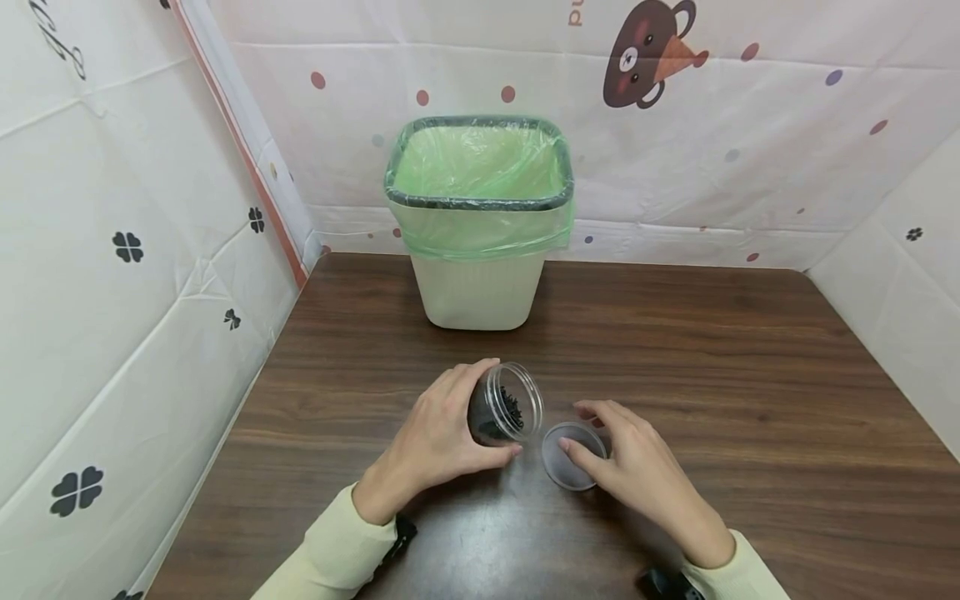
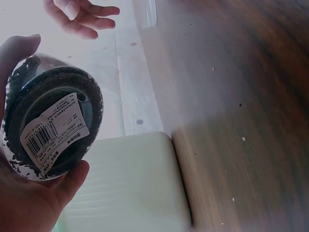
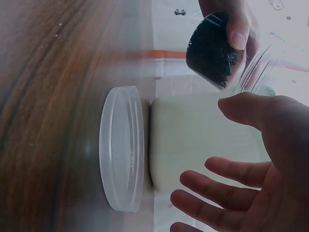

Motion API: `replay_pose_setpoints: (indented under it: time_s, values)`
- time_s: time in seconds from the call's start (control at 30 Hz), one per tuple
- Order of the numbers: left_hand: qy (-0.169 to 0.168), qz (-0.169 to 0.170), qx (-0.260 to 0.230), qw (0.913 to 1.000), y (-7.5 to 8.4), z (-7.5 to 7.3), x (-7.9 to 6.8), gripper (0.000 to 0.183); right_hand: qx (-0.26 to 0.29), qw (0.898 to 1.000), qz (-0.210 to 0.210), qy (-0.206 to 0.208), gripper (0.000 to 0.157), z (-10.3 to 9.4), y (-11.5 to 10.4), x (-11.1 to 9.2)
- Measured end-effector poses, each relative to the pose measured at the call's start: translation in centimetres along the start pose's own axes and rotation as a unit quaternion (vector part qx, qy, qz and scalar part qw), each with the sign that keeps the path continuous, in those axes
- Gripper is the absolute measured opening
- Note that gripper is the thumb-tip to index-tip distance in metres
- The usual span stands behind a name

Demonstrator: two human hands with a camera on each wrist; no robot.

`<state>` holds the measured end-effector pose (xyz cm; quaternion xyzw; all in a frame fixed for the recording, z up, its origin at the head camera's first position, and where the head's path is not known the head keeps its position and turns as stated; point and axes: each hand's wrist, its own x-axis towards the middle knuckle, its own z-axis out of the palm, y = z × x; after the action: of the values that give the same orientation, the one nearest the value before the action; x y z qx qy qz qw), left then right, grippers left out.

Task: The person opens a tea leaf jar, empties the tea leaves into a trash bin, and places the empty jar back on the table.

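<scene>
My left hand (image 1: pixel 442 433) grips a clear jar (image 1: pixel 486 417), thumb on one side and fingers round the other. The jar is tilted, its uncapped mouth towards the right, with dark, dried, leaf-like bits (image 3: pixel 212 53) inside. In the left wrist view its base shows a white barcode label (image 2: pixel 55 133). A translucent round lid (image 3: pixel 112 150) lies on the table to the right of the jar. Over the lid hovers my right hand (image 1: pixel 645 467), fingers spread and holding nothing; the right wrist view shows a gap between them and the lid.
Behind the hands stands a pale bin (image 1: pixel 480 292) lined with a green bag (image 1: pixel 480 237), at the back of the brown wooden table (image 1: pixel 720 350). Printed white sheets (image 1: pixel 360 67) hang behind and at both sides. Small pale specks dot the tabletop in the left wrist view.
</scene>
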<state>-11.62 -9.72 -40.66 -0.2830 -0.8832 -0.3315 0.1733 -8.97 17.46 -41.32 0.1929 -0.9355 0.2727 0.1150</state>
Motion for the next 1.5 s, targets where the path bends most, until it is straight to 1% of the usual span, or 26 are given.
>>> replay_pose_setpoints:
  time_s: [0.23, 0.53, 0.77, 1.2, 1.5]
  values:
    - [0.001, -0.001, 0.004, 1.0, -0.05, -0.04, -0.04, 0.099, 0.011, 1.0, -0.002, 0.012, 0.042, -0.11, -0.07, 0.22]
    - [0.001, -0.007, -0.004, 1.0, -0.04, -0.14, -0.01, 0.098, 0.021, 1.0, 0.004, 0.022, 0.042, -0.21, -0.15, 0.52]
    - [0.004, -0.007, -0.005, 1.0, -0.04, -0.2, 0.05, 0.097, 0.027, 0.999, 0.002, 0.03, 0.041, -0.33, -0.27, 0.67]
    - [0.005, -0.022, -0.014, 0.9997, 0.15, -0.34, 0.09, 0.097, 0.041, 0.998, -0.004, 0.041, 0.043, -0.61, -0.51, 0.89]
    - [0.008, -0.026, -0.012, 0.9996, 0.02, -0.48, 0.03, 0.098, 0.057, 0.997, -0.006, 0.049, 0.04, -0.68, -0.75, 0.96]
